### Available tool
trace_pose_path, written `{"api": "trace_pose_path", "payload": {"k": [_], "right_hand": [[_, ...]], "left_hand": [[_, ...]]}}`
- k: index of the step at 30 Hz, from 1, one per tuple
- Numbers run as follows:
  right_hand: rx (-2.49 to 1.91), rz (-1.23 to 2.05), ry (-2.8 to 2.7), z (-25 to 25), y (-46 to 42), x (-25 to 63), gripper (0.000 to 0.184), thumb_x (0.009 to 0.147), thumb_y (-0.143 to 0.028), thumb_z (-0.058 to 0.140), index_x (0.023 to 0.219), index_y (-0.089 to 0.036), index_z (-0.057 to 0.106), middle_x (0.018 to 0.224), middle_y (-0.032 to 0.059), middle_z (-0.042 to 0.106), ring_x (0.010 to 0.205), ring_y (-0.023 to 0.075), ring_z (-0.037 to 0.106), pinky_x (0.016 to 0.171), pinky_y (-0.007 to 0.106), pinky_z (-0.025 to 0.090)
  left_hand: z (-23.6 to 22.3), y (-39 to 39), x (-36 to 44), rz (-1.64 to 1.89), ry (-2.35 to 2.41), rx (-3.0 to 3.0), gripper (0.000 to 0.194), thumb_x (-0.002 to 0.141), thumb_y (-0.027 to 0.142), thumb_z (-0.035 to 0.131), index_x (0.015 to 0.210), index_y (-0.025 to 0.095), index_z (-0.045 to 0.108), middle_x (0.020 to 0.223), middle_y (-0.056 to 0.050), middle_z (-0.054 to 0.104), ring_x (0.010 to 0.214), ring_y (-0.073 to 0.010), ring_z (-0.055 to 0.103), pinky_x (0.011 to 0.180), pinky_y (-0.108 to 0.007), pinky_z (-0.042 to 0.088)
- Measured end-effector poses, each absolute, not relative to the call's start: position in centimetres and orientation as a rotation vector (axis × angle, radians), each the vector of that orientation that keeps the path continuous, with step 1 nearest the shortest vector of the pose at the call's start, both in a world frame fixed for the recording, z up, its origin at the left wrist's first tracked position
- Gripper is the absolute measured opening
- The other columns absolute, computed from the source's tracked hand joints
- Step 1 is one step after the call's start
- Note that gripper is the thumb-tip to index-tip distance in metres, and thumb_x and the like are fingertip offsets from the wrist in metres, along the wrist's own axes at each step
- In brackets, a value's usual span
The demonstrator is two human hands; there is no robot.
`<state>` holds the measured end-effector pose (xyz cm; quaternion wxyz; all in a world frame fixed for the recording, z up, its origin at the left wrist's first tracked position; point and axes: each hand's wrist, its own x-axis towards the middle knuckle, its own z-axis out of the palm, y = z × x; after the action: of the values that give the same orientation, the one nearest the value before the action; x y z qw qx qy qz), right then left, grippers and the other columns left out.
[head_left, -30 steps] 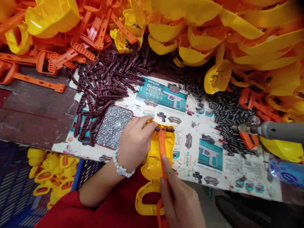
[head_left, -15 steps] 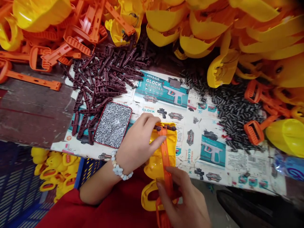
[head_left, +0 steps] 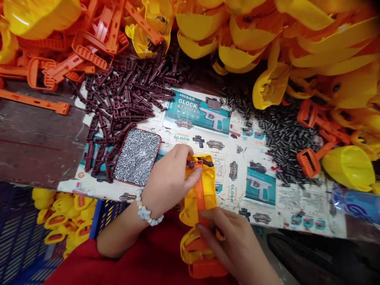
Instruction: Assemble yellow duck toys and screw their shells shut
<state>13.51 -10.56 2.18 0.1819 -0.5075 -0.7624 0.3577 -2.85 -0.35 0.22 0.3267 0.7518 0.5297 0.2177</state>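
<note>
- Yellow moulded plastic shell [head_left: 196, 209] is held at the near edge of the printed paper sheet [head_left: 252, 198], lower end overhanging; a knock could tip it off.
- Left hand [head_left: 169, 178] is curled over its top; right hand [head_left: 231, 241] is pinched on the orange plastic strip [head_left: 200, 200].
- Maroon plastic pins [head_left: 199, 162] could be dislodged by a slip; room is tighter by the red-rimmed tray of silver pins [head_left: 137, 157], wider rightward.

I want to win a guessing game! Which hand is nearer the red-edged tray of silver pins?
Left. The left hand is close beside the red-edged tray, just to its right in the view. The right hand is farther away, lower down and further right.
</note>
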Motion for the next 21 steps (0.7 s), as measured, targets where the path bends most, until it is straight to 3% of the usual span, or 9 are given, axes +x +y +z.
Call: {"api": "trace_pose_path", "payload": {"k": [5,11,21], "right_hand": [[-1.332,1.046,-2.254,2.5,-9.8,14.7,0.016,0.102,-0.015,0.033,0.098,-0.015,0.048,0.079,0.0022,0.049,0.07,0.0156,0.044,0.061,0.025,0.031],[-1.184,1.252,-2.108,1.7,-8.7,15.4,0.016,0.1,-0.014,0.038,0.093,-0.015,0.053,0.082,0.0034,0.048,0.075,0.0166,0.042,0.063,0.026,0.028],[-1.191,1.268,-2.251,3.0,-8.2,15.3,0.028,0.099,-0.009,0.032,0.08,-0.014,0.052,0.079,0.0041,0.049,0.077,0.0182,0.042,0.066,0.029,0.028]], "left_hand": [[0.2,-0.2,-2.9,0.546,1.399,1.924,0.014,0.082,0.024,0.055,0.091,0.016,0.048,0.08,-0.004,0.06,0.07,-0.0178,0.058,0.062,-0.031,0.047],[0.3,-0.2,-2.7,0.502,1.318,1.978,0.017,0.087,0.022,0.05,0.102,0.017,0.056,0.099,-0.005,0.062,0.091,-0.0196,0.06,0.081,-0.034,0.049],[0.5,-0.3,-2.8,0.369,1.232,2.081,0.02,0.087,0.025,0.049,0.103,0.018,0.06,0.094,-0.005,0.063,0.085,-0.0199,0.063,0.075,-0.033,0.051]]}}
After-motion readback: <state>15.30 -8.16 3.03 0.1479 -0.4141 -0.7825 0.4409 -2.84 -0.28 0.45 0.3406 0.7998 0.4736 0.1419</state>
